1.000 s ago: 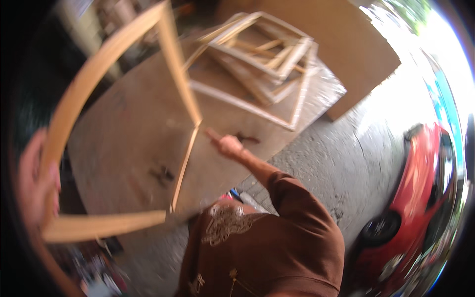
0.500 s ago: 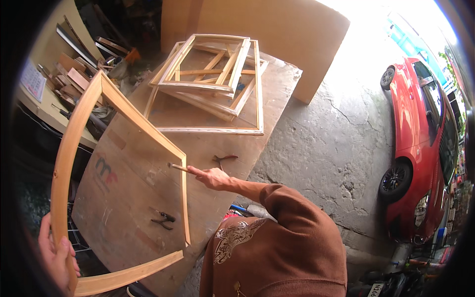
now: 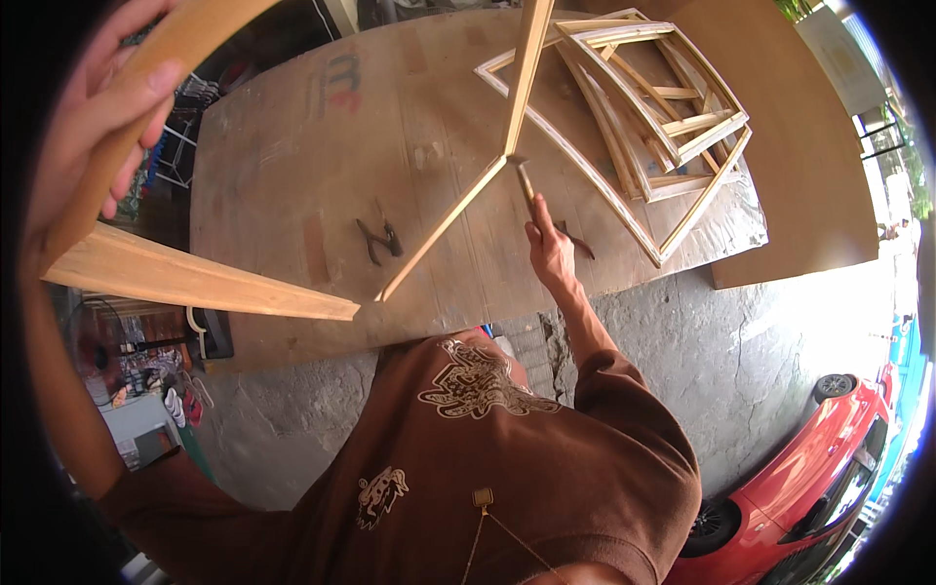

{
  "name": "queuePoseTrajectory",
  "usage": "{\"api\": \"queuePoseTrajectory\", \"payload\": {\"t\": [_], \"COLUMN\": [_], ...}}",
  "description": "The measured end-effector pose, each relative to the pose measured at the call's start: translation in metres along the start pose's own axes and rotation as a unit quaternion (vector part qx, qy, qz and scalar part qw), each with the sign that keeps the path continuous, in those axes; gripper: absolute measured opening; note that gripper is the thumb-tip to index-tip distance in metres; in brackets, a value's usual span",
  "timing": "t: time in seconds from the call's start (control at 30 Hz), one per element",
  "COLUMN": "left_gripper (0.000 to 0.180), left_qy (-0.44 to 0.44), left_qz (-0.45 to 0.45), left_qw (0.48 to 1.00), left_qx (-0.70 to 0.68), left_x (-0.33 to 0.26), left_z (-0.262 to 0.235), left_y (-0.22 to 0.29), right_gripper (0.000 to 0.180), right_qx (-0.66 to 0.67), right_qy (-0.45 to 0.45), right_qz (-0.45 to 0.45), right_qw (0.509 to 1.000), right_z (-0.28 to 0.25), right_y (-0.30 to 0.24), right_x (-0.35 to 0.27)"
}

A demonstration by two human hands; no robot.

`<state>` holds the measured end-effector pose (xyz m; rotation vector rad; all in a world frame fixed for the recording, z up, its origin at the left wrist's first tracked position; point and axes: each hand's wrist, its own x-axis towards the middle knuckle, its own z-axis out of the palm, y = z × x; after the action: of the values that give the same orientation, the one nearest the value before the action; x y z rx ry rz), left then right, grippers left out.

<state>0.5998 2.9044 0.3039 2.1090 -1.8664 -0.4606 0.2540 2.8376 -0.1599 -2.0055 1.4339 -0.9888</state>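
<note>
Head view: L hand (image 3: 107,127) is up at the far L, fingers & thumb clamped round the L side of a wooden frame (image 3: 525,88). So the frame sits right in that hand & runs out from it to the R, over the table (image 3: 263,175); can't tell if its R corner rests on the tabletop or hangs just above. The near corner, R of & below the L hand, has a gap: the 2 rail ends stand apart there.

R hand (image 3: 553,255) is closed round the handle of a tool (image 3: 527,188), prob. a small hammer, metal end pointing away fr. the person. That end is right by the frame's R corner; can't tell if they touch. R hand itself is just R of the frame & nearer the person, w/ only the tool in its grip.

Pliers (image 3: 393,240) lie on the table inside the frame's outline as I see it, L of the R hand. A red-handled tool (image 3: 582,244) lies just R of the R hand, partly hidden by it. Stack of frames (image 3: 634,97) is at the table's R end, askew, w/ a big brown board (image 3: 809,146) beyond. Red car (image 3: 799,468) at lower R, on the concrete floor (image 3: 663,331) side.
</note>
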Motion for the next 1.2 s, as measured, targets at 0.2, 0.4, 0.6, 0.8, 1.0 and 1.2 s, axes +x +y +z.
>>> {"api": "queuePoseTrajectory", "payload": {"t": [0.2,0.4,0.6,0.8,1.0,1.2], "left_gripper": [0.052,0.052,0.054,0.054,0.053,0.049], "left_qy": [-0.007,-0.002,-0.016,-0.053,-0.049,-0.004], "left_qz": [0.031,0.022,-0.001,-0.015,-0.029,-0.012], "left_qw": [0.999,0.997,0.998,0.997,0.993,0.995], "left_qx": [0.030,0.068,0.056,0.058,0.107,0.098], "left_x": [-0.006,-0.009,-0.015,-0.017,-0.020,-0.037], "left_z": [-0.002,-0.007,-0.006,-0.014,-0.023,-0.020], "left_y": [0.001,0.009,0.010,0.008,0.008,0.019], "right_gripper": [0.058,0.056,0.058,0.056,0.054,0.055], "right_qx": [-0.067,-0.020,-0.098,-0.096,-0.083,-0.030], "right_qy": [-0.021,0.011,-0.046,-0.050,-0.052,-0.016], "right_qz": [-0.009,-0.040,0.043,0.062,0.047,0.039], "right_qw": [0.997,0.999,0.993,0.992,0.994,0.999], "right_z": [0.000,-0.006,0.009,0.010,0.010,0.017], "right_y": [0.000,-0.024,-0.015,-0.012,-0.011,-0.019], "right_x": [0.018,0.032,0.031,0.024,0.016,0.014]}}
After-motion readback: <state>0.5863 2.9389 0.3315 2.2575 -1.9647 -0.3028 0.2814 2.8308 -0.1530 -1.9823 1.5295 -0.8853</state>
